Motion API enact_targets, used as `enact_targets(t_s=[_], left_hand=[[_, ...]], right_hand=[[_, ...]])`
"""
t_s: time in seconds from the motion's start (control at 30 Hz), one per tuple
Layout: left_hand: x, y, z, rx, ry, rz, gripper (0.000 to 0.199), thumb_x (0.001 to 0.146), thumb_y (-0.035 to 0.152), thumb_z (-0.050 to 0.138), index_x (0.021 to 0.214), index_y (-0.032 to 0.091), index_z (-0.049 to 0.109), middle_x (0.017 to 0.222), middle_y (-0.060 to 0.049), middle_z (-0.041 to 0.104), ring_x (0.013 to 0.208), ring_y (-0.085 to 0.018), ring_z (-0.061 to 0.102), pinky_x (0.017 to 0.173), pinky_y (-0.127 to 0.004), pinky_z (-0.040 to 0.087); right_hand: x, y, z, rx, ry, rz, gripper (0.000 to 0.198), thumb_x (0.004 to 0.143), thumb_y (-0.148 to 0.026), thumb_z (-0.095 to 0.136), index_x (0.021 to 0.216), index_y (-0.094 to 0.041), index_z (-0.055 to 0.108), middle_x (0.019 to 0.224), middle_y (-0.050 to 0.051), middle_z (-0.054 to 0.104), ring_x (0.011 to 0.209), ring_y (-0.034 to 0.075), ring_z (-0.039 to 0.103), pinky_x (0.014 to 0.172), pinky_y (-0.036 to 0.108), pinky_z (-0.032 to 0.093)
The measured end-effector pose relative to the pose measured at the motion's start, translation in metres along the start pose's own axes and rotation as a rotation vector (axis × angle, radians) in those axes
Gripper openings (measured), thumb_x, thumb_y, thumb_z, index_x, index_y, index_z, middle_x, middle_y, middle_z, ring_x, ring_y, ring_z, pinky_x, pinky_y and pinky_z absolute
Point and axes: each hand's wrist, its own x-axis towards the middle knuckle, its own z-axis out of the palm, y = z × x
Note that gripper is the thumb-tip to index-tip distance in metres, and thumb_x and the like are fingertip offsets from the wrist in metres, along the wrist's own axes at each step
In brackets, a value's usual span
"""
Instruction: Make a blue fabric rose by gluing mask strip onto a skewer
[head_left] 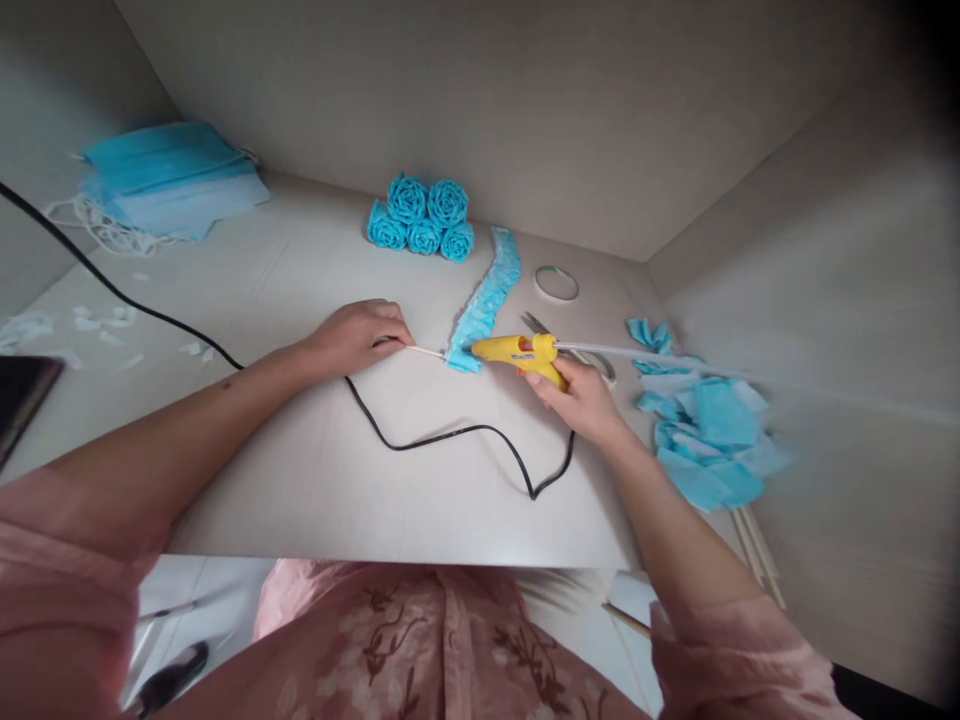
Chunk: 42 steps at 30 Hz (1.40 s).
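Observation:
My left hand (367,338) pinches a thin wooden stick (426,351), whose far end meets the near end of a ruffled blue strip (491,290). The strip runs away from me across the table, its near end partly wrapped or folded at the stick. My right hand (581,395) is closed round the grip of a yellow hot glue gun (517,350). The gun's nozzle points left and is at the strip's near end; whether it touches I cannot tell. A long clear glue stick (630,353) juts from the gun's back.
Several rolled blue rosettes (424,236) are stacked at the back. Face masks (169,180) lie back left, blue scraps (712,430) at the right. A tape roll (556,283) and scissors (534,323) lie beyond the gun. A black cord (450,434) crosses the table.

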Motion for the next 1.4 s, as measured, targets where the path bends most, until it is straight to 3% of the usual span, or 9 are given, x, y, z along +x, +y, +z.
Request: enact_targets(t_s=[0.2,0.37,0.77,1.1,1.4], left_hand=[[-0.001,-0.001,0.002,-0.009,0.019,0.013,0.027,0.097,0.029,0.051,0.09,0.022,0.077,0.089,-0.004,0.07,0.084,-0.017,0.064,0.077,-0.027,0.046],[-0.001,-0.002,0.001,-0.005,0.012,-0.001,0.026,0.096,0.027,0.052,0.091,0.022,0.077,0.091,-0.004,0.071,0.085,-0.017,0.063,0.078,-0.027,0.046],[-0.001,-0.002,-0.001,0.014,-0.043,-0.008,0.03,0.1,0.028,0.048,0.094,0.02,0.076,0.093,-0.005,0.07,0.088,-0.016,0.064,0.079,-0.025,0.045],[-0.002,0.0,-0.003,0.026,-0.071,-0.016,0.034,0.101,0.029,0.045,0.094,0.02,0.076,0.094,-0.006,0.069,0.089,-0.017,0.064,0.079,-0.025,0.045],[-0.002,0.0,-0.004,0.001,-0.074,-0.027,0.033,0.101,0.03,0.046,0.094,0.019,0.076,0.095,-0.006,0.069,0.089,-0.017,0.064,0.08,-0.025,0.045]], right_hand=[[0.0,0.003,-0.005,-0.072,0.043,-0.008,0.035,0.083,-0.053,0.061,0.08,-0.019,0.066,0.06,0.0,0.053,0.056,0.015,0.045,0.055,0.029,0.032],[-0.001,0.004,-0.006,0.027,0.021,0.025,0.038,0.085,-0.054,0.06,0.09,-0.018,0.07,0.06,0.0,0.054,0.057,0.015,0.045,0.055,0.028,0.034],[0.001,0.0,0.004,-0.012,0.012,-0.061,0.033,0.084,-0.051,0.058,0.073,-0.019,0.059,0.056,-0.003,0.043,0.051,0.011,0.035,0.05,0.026,0.027],[0.001,0.0,0.004,-0.021,-0.003,-0.054,0.032,0.085,-0.049,0.057,0.081,-0.018,0.064,0.058,-0.004,0.044,0.053,0.012,0.037,0.053,0.026,0.028],[0.001,0.003,0.005,-0.039,0.008,-0.063,0.033,0.084,-0.051,0.059,0.074,-0.019,0.059,0.058,-0.003,0.046,0.053,0.012,0.038,0.053,0.026,0.028]])
